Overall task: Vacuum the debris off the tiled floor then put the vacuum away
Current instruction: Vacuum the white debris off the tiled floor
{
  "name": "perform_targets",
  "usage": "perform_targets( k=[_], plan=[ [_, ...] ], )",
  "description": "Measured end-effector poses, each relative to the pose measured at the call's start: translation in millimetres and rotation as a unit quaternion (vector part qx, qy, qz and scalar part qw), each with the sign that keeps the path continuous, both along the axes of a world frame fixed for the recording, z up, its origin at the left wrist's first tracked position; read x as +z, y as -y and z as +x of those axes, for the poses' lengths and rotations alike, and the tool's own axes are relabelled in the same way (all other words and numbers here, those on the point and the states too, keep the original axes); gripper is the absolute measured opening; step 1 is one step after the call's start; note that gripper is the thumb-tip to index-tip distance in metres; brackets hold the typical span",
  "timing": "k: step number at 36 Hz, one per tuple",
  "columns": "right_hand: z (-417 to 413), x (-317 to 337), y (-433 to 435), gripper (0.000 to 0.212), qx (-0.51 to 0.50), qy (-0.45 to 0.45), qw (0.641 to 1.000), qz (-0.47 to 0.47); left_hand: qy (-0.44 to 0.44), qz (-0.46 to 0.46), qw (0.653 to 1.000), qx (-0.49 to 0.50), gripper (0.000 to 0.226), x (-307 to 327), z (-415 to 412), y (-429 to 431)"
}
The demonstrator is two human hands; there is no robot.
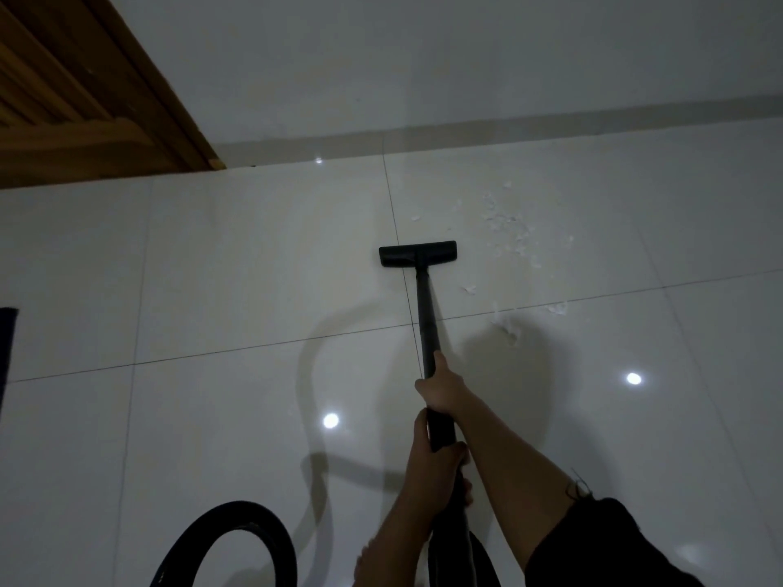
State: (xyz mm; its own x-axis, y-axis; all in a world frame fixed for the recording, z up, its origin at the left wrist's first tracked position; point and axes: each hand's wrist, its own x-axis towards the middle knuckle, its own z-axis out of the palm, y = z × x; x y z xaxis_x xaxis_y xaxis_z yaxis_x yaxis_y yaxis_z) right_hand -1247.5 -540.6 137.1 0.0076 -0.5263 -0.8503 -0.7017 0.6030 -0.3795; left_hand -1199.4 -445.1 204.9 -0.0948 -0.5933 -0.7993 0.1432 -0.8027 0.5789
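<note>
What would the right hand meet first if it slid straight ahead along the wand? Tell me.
Going up the black wand, the right hand would meet nothing until the floor nozzle at its far end. The shaft between looks bare. The white debris lies off to the right of that line.

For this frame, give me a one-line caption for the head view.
Both hands, right ahead of left, hold the vacuum wand, its floor head beside scattered white debris on the tiled floor.
</note>
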Motion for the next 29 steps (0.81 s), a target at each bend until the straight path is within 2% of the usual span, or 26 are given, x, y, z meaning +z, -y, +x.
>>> perform_targets(
  k=[11,29],
  plan=[
    [-6.0,-4.7,53.1,0.073,0.011,0.007,1.000,-0.010,-0.014,0.001,0.999,0.031,0.056,0.3,-9.7,52.5],
    [-30.3,-6.5,131.7,0.072,0.031,0.001,0.999,-0.018,-0.033,-0.001,0.998,0.057,0.051,-2.5,-37.3,127.7]
  ],
)
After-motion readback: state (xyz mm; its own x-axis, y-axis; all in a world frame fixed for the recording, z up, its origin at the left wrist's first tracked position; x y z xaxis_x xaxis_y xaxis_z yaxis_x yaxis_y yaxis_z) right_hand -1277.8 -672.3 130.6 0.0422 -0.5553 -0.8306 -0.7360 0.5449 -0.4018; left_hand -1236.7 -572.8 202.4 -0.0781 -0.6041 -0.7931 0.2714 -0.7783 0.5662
